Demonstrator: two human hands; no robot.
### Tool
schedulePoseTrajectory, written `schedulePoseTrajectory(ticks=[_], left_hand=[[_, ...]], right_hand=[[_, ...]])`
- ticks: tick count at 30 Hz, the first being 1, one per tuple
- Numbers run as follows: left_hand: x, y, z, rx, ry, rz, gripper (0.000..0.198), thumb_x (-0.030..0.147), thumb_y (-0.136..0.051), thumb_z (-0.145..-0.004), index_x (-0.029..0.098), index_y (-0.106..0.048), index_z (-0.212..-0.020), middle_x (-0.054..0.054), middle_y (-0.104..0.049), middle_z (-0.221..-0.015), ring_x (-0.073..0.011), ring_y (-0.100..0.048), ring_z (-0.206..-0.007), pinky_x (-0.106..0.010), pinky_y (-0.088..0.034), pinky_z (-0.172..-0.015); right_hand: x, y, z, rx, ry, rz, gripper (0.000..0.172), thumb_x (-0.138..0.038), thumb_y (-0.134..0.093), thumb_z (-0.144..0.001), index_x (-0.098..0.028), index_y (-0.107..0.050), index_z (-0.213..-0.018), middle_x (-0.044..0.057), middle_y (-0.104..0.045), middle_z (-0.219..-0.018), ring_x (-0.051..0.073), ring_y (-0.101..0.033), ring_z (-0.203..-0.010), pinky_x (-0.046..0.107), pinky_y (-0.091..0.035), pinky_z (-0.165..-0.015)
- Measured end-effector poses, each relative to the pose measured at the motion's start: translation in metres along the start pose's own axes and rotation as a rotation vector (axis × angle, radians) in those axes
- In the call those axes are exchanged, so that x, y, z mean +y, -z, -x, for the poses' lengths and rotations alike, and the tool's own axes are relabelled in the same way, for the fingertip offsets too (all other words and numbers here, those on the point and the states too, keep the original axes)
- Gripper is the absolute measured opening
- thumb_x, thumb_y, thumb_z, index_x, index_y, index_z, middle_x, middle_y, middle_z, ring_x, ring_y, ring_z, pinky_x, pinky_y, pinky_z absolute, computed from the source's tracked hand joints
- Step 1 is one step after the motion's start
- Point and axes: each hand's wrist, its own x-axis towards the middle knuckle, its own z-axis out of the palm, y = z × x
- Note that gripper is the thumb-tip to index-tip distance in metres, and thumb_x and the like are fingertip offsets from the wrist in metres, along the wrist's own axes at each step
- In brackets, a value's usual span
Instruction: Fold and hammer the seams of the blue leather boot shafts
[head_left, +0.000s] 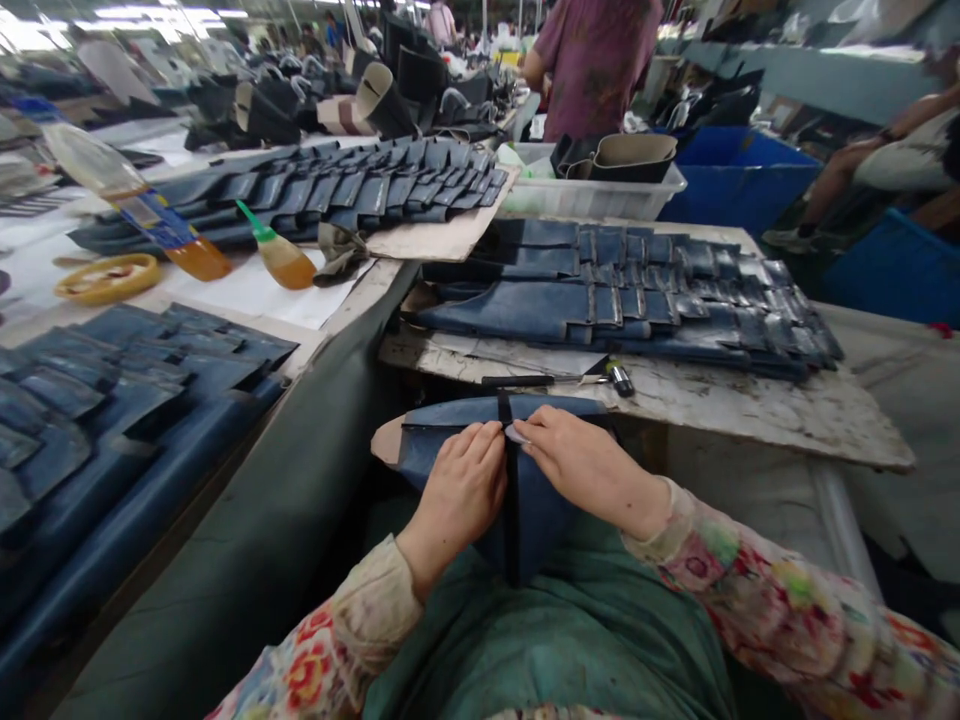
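Note:
A dark blue leather piece [450, 420] lies on my lap over a green apron, with a narrow black strip [512, 520] running down its middle. My left hand [459, 492] rests on the piece left of the strip, fingers curled and pressing at the strip's upper part. On the other side my right hand [581, 462] pinches something small and pale at the strip, thumb and fingers together. Both hands meet near the top of the strip.
A worn board [750, 400] ahead carries rows of overlapped blue leather pieces [630, 290] and a black-handled tool [555, 379]. More blue pieces [112, 400] lie at left. Glue bottles [281, 255], a yellow ring [109, 277], a white tray [592, 195], blue bins and people stand behind.

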Motion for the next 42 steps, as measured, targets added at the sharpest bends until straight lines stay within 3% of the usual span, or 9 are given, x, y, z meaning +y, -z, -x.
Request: schedulePoseTrajectory(ticks=[11,18,22,32,42], left_hand=[[0.003,0.006,-0.002,-0.017,0.066,-0.001,0.031,0.022,-0.042,-0.089,0.015,-0.055,-0.116,-0.008,-0.057,-0.125,-0.0232,-0.050,-0.114,-0.038,-0.041,-0.094],[-0.004,0.008,0.009,0.035,0.078,0.002,0.033,0.023,-0.040,-0.091,0.017,-0.053,-0.121,-0.007,-0.056,-0.128,-0.0210,-0.048,-0.120,-0.037,-0.040,-0.096],[-0.013,0.012,0.019,0.056,0.105,-0.039,0.035,0.023,-0.040,-0.091,0.016,-0.053,-0.122,-0.007,-0.057,-0.127,-0.0213,-0.049,-0.119,-0.037,-0.041,-0.095],[-0.025,0.011,0.027,0.076,0.126,-0.052,0.034,0.024,-0.040,-0.091,0.015,-0.054,-0.121,-0.008,-0.058,-0.126,-0.0218,-0.050,-0.117,-0.037,-0.041,-0.096],[-0.053,0.018,0.048,0.074,0.209,-0.094,0.035,0.025,-0.041,-0.091,0.014,-0.054,-0.121,-0.007,-0.058,-0.126,-0.0215,-0.049,-0.118,-0.036,-0.037,-0.100]], right_hand=[[-0.011,-0.005,-0.018,0.035,0.009,0.147,0.028,-0.010,-0.043,-0.087,-0.015,-0.056,-0.112,0.010,-0.058,-0.100,0.022,-0.052,-0.089,0.029,-0.049,-0.065],[0.004,-0.016,-0.016,0.196,0.088,-0.054,0.028,-0.016,-0.043,-0.091,-0.015,-0.057,-0.114,0.009,-0.058,-0.113,0.021,-0.050,-0.105,0.035,-0.045,-0.092],[0.010,-0.011,-0.011,0.242,0.162,-0.171,0.027,-0.019,-0.047,-0.090,-0.017,-0.059,-0.114,0.007,-0.059,-0.114,0.020,-0.050,-0.106,0.036,-0.043,-0.096],[-0.010,-0.025,-0.028,0.214,0.264,-0.061,0.027,-0.020,-0.049,-0.090,-0.016,-0.060,-0.114,0.007,-0.061,-0.112,0.020,-0.051,-0.102,0.035,-0.047,-0.091],[-0.038,-0.025,-0.060,0.131,0.296,-0.052,0.024,-0.021,-0.047,-0.091,-0.017,-0.061,-0.110,0.006,-0.061,-0.109,0.019,-0.050,-0.101,0.031,-0.047,-0.087]])
